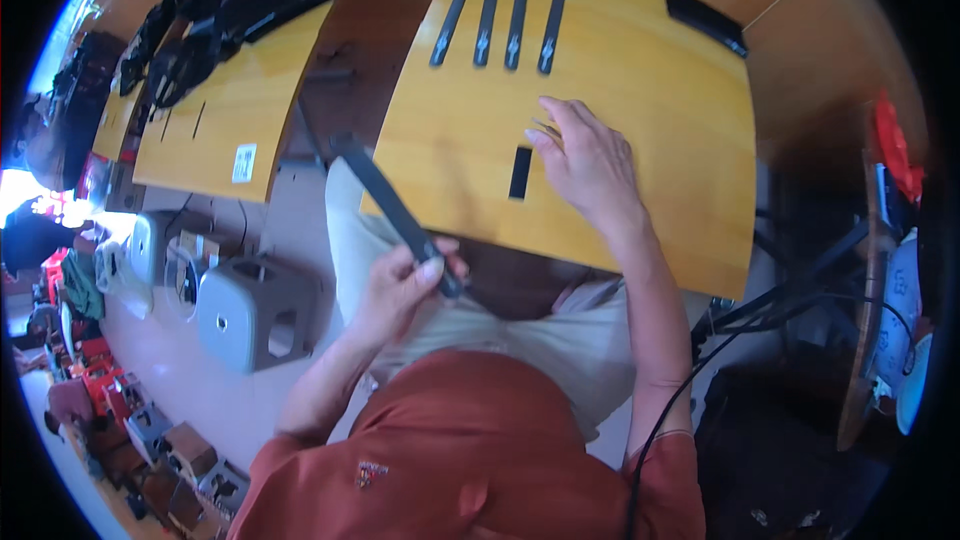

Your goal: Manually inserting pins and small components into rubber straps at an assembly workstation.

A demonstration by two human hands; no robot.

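My left hand (405,285) is closed around the near end of a long dark grey strap-like strip (385,195). The strip slants up and to the left, over my lap and the front edge of the table. Above the table, my right hand (590,155) has its thumb and forefinger brought together in a pinch. Something small and thin shows at those fingertips, too small to name. Just left of that hand lies a short black rectangular piece (520,173). Several similar dark strips (486,22) lie side by side toward the far edge, each with a light mark near its near end.
The yellow wooden table (660,170) stands before me, with a long black object (706,20) at its far right corner. Black bags (270,5) lie on another table at the left. A grey stool (240,315) stands on the floor. A black cable (660,420) runs beside my right arm.
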